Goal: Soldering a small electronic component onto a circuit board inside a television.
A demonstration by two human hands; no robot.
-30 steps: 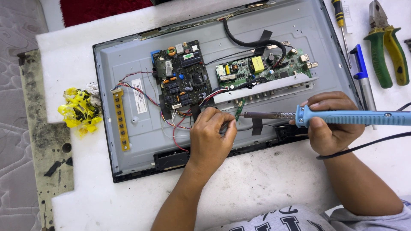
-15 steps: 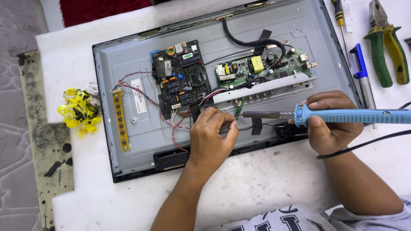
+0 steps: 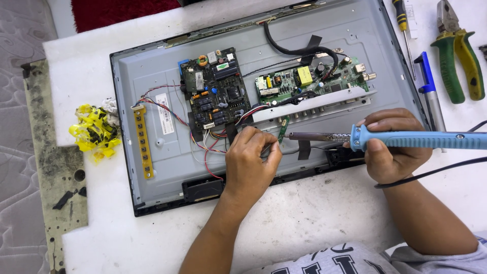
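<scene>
Your right hand (image 3: pixel 393 152) grips the blue-handled soldering iron (image 3: pixel 406 139), tip at the small green board (image 3: pixel 282 129) your left hand (image 3: pixel 249 162) pinches — joint seemingly unfinished, back panel still open.

Right hand (image 3: pixel 393 152) grips blue soldering iron (image 3: pixel 406 139), tip near small green board (image 3: pixel 282 129). Left hand (image 3: pixel 251 162) pinches wires beside it, over opened TV back panel (image 3: pixel 152 76) on white desk (image 3: pixel 314 218). Green pliers (image 3: pixel 456 56) top right.

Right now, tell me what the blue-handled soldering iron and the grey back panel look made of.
Blue-handled soldering iron: matte blue handle, likely plastic; dull, darkened metal shaft. Grey back panel: probably painted sheet metal, going by its pressed ridges and flat sheen.
</scene>
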